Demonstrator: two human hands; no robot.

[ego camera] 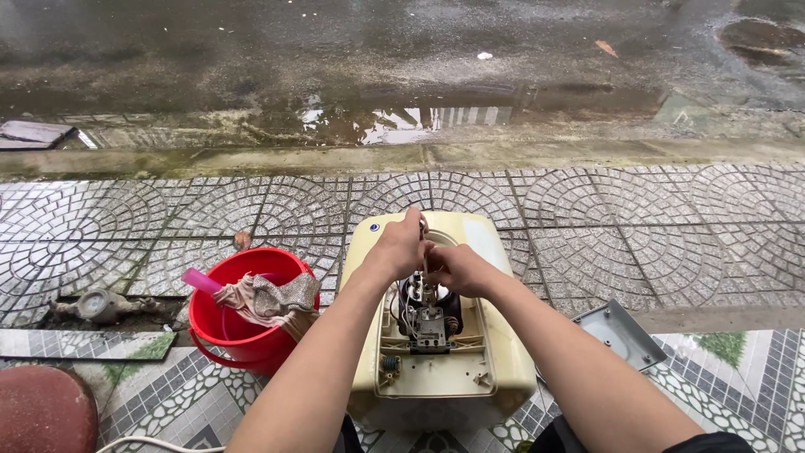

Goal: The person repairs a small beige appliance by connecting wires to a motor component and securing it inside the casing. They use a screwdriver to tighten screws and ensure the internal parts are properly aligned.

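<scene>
Patterned grey paving tiles [637, 226] meet a wet road [335, 50] (puddled, reflecting daylight) beyond the kerb [419, 155].

Your left is crowded by the red bucket [243, 323] touching the cream appliance housing [444, 369]; the grey cover panel [616, 334] blocks lower right; tiled pavement [654, 226] beyond lies open.

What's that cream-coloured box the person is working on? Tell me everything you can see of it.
The cream appliance looks like a rounded plastic casing lying on the patterned tiles beside a red bucket. Its cover is off, baring wires, a dark round part and a small metal block inside. Both hands, left hand and right hand, meet over the opening, apparently holding a thin tool.
</scene>
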